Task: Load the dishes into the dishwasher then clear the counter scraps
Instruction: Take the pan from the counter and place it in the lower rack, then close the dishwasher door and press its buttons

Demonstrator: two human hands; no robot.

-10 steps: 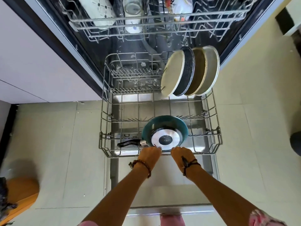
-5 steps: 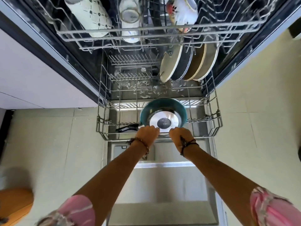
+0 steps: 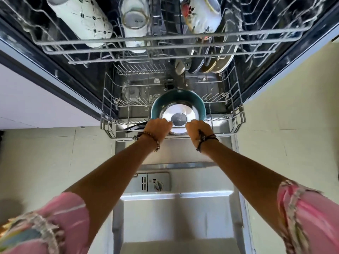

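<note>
The lower dishwasher rack (image 3: 238,116) sits mostly inside the machine, only its front edge sticking out over the open door (image 3: 176,213). A teal frying pan (image 3: 176,99) lies upside down at the rack's front, its shiny base facing me and its black handle pointing left. My left hand (image 3: 158,127) and my right hand (image 3: 199,128) both curl over the rack's front rail, just below the pan. Several plates (image 3: 207,65) stand on edge at the rack's back right, half hidden under the upper rack (image 3: 146,44).
The upper rack holds a patterned white mug (image 3: 82,19), a cup (image 3: 135,17) and a flowered mug (image 3: 200,13). The detergent dispenser (image 3: 154,182) shows on the door. White cabinet fronts are at left, pale floor tiles on both sides.
Both hands have moved forward with the lower rack, which has slid into the dishwasher. The plates and pan went with it, and the plates now sit under the upper rack.
</note>
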